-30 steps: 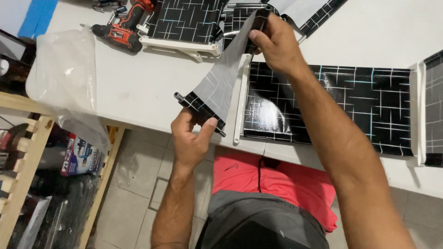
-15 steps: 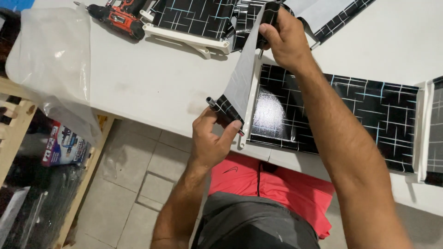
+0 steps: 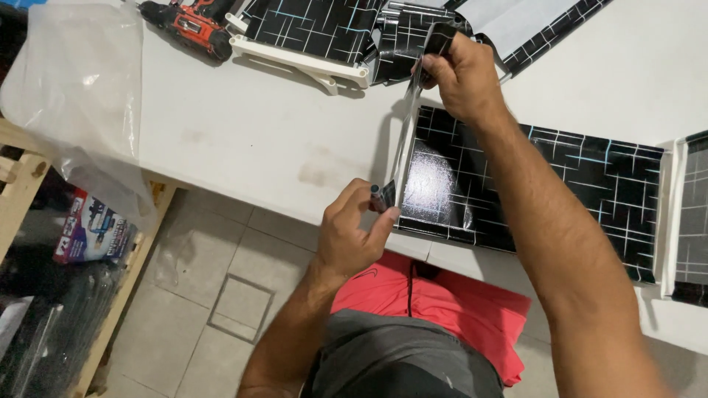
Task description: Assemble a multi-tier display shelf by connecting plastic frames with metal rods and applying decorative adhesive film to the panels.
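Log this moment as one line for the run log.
left hand: pinches strip's near end | right hand: pinches far end | film strip: taut, edge-on, over black panel

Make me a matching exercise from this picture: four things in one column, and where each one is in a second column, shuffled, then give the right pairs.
Things:
1. cordless drill
2. clear plastic bag
3. strip of black film
4. black patterned panel

Places:
A. stretched between left hand and right hand
B. hanging over the table's left edge
C. flat on the white table, under the right forearm
D. at the table's far edge, top left

Pairs: 1-D, 2-B, 3-A, 4-C
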